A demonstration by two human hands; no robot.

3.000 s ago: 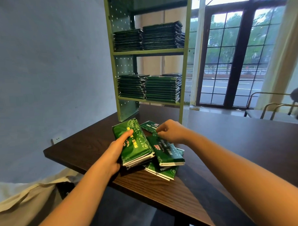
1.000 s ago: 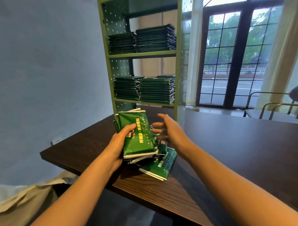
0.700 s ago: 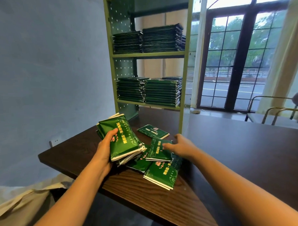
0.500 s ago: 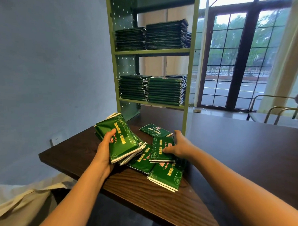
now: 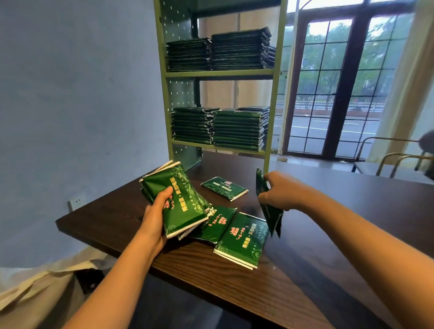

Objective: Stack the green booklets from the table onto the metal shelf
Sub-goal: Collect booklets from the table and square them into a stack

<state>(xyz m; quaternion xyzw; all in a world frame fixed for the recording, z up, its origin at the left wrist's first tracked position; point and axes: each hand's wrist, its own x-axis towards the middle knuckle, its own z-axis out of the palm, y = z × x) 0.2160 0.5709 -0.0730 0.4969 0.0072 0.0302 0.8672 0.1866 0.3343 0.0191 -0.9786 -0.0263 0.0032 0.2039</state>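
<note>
My left hand (image 5: 156, 210) grips a bundle of green booklets (image 5: 180, 200), tilted and raised just above the dark wooden table (image 5: 336, 221). To the right, my right hand (image 5: 283, 190) pinches a single green booklet (image 5: 269, 206), held on edge above the table. Two booklets (image 5: 243, 237) lie flat near the front edge, partly under the bundle. Another booklet (image 5: 224, 187) lies alone farther back. The green metal shelf (image 5: 217, 73) stands at the table's back and carries stacks of booklets (image 5: 239, 129) on two levels.
A blue wall is on the left with a socket (image 5: 77, 201) low down. A large window (image 5: 343, 86) and metal chairs (image 5: 395, 163) are at the right. Pale cloth (image 5: 30, 281) lies below the table's left corner.
My right hand has lifted one booklet off the pile and turned it on edge, moving right and up. The left hand keeps its bundle in much the same place.
</note>
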